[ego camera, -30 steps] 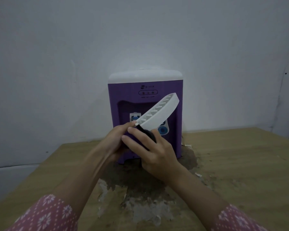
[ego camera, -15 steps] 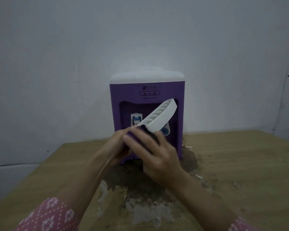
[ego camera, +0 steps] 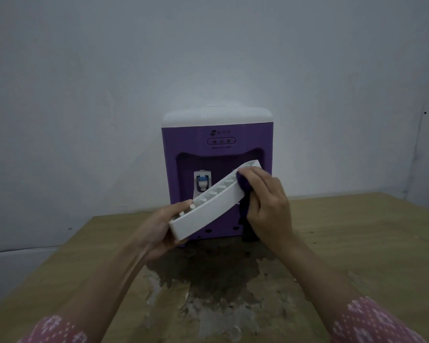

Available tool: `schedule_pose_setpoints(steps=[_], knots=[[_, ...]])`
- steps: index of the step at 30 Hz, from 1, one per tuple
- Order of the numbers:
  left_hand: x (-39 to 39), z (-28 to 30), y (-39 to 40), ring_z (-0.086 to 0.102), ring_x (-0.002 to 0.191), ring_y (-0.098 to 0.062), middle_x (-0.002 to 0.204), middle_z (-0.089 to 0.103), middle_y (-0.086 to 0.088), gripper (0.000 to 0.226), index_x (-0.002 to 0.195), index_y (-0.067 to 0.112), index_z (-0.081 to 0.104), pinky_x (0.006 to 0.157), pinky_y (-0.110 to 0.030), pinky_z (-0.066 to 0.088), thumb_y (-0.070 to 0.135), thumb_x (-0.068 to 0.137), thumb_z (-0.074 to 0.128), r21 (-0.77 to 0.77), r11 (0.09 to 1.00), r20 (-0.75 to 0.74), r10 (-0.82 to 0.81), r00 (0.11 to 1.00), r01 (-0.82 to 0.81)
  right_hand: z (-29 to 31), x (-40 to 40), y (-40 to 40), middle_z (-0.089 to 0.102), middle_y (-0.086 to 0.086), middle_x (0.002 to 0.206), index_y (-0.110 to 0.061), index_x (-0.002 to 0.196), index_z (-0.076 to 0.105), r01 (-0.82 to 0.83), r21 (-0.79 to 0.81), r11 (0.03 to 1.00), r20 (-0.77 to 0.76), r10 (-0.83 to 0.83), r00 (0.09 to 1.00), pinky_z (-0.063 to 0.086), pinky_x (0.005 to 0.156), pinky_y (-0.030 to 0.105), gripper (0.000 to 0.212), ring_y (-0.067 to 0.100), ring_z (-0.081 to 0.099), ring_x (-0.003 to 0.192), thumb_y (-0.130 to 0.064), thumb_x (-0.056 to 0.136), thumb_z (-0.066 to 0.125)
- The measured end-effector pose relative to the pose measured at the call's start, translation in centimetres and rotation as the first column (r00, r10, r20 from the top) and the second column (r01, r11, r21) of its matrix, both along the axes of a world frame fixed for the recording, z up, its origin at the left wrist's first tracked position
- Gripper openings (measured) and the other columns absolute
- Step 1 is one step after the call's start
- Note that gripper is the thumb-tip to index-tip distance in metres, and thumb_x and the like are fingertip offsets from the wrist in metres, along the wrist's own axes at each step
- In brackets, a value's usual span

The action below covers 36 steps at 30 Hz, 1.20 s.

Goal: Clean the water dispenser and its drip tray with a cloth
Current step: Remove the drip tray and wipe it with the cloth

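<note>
Smooth white plastic drip tray [ego camera: 208, 209], dark cloth [ego camera: 245, 186], worn wooden table [ego camera: 357, 243].

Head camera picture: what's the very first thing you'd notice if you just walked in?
The purple water dispenser with its white top, standing against the wall at the back of the wooden table. In front of it, the left hand holds the white drip tray tilted up, while the right hand presses a dark cloth against its upper end. A dark stain spreads over the table below.
</note>
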<state>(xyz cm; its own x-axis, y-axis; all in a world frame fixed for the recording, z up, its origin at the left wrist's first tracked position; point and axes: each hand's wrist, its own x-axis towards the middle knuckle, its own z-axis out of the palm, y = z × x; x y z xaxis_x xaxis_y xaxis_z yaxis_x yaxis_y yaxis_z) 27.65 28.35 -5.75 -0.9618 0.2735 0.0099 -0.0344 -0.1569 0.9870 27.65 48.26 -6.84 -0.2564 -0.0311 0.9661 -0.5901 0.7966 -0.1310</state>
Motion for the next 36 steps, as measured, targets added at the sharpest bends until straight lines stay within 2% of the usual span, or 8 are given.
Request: schedule_pose_setpoints(steps=[9,12,15,18,22,29,32,36], knots=[[-0.1,-0.7,-2.3,0.065,0.055,-0.012,0.064,0.068,-0.005,0.039,0.096,0.012,0.060,0.041,-0.018,0.047,0.034,0.063,0.061,-0.043,0.999,-0.002,-0.011,1.000,0.011,0.4,-2.7,3.4,0.059,0.013,0.119,-0.005,0.122,0.054,-0.008,-0.315,0.949,0.244,0.089,0.966,0.036,0.089,0.018,0.039,0.026,0.054,0.107,0.009,0.088,0.040],[-0.3,-0.7,-2.1,0.065,0.054,-0.011,0.064,0.069,-0.004,0.040,0.098,0.013,0.060,0.042,-0.017,0.048,0.035,0.064,0.060,-0.062,0.998,-0.014,-0.031,0.999,0.030,-0.3,-2.3,3.3,0.059,0.014,0.117,-0.003,0.123,0.053,0.055,-0.432,0.900,0.157,0.014,0.988,0.032,0.086,0.011,0.036,0.024,0.054,0.106,0.006,0.090,0.041],[-0.4,-0.7,-1.2,0.065,0.054,-0.009,0.067,0.068,-0.004,0.042,0.099,0.014,0.060,0.043,-0.018,0.048,0.036,0.063,0.061,-0.096,0.994,-0.032,-0.055,0.998,0.052,-1.2,-1.7,2.1,0.057,0.014,0.118,-0.002,0.124,0.052,0.050,-0.371,0.927,0.054,-0.033,0.998,0.039,0.088,0.020,0.038,0.019,0.051,0.104,0.003,0.089,0.040],[-0.3,-1.1,-1.1,0.064,0.053,-0.008,0.069,0.066,-0.003,0.039,0.095,0.016,0.062,0.043,-0.018,0.047,0.038,0.062,0.060,-0.117,0.993,-0.059,-0.026,0.998,0.019,-1.8,-1.9,2.8,0.057,0.014,0.120,-0.006,0.126,0.053,0.065,-0.301,0.951,0.217,0.002,0.976,0.042,0.087,0.027,0.040,0.025,0.053,0.105,0.006,0.090,0.041],[-0.5,-1.9,-1.1,0.059,0.062,-0.010,0.076,0.063,0.000,0.029,0.083,0.022,0.070,0.044,-0.017,0.046,0.043,0.067,0.058,-0.211,0.975,-0.208,0.030,0.978,-0.075,-2.0,-1.7,3.2,0.058,0.013,0.118,-0.007,0.126,0.052,0.111,-0.371,0.922,0.226,-0.026,0.974,0.039,0.085,0.024,0.039,0.022,0.053,0.103,0.005,0.090,0.043],[-1.0,-2.9,2.0,0.062,0.064,-0.002,0.073,0.064,0.010,0.021,0.075,0.034,0.065,0.049,-0.019,0.047,0.038,0.089,0.050,-0.147,0.977,-0.384,0.087,0.919,-0.154,-4.1,0.8,-1.5,0.060,0.000,0.114,-0.004,0.124,0.054,-0.106,-0.266,0.958,0.179,0.157,0.971,0.043,0.093,0.019,0.045,0.014,0.057,0.105,0.009,0.081,0.057],[-1.0,-3.1,1.6,0.059,0.065,0.002,0.080,0.063,0.007,0.018,0.088,0.031,0.065,0.051,-0.016,0.048,0.032,0.093,0.047,-0.156,0.962,-0.444,0.133,0.886,-0.223,-4.8,1.3,-1.3,0.067,0.009,0.108,-0.002,0.117,0.060,-0.126,-0.173,0.977,0.158,0.154,0.975,0.049,0.088,0.022,0.043,0.015,0.062,0.100,0.012,0.076,0.059],[-0.5,-3.4,1.3,0.057,0.072,0.008,0.094,0.063,0.007,0.020,0.105,0.032,0.060,0.058,-0.008,0.046,0.030,0.096,0.042,-0.243,0.941,-0.520,0.079,0.851,-0.236,-4.2,1.2,-1.1,0.066,0.008,0.107,-0.002,0.116,0.058,-0.060,-0.321,0.945,0.148,0.112,0.983,0.044,0.084,0.014,0.036,0.012,0.059,0.096,0.004,0.080,0.059]])
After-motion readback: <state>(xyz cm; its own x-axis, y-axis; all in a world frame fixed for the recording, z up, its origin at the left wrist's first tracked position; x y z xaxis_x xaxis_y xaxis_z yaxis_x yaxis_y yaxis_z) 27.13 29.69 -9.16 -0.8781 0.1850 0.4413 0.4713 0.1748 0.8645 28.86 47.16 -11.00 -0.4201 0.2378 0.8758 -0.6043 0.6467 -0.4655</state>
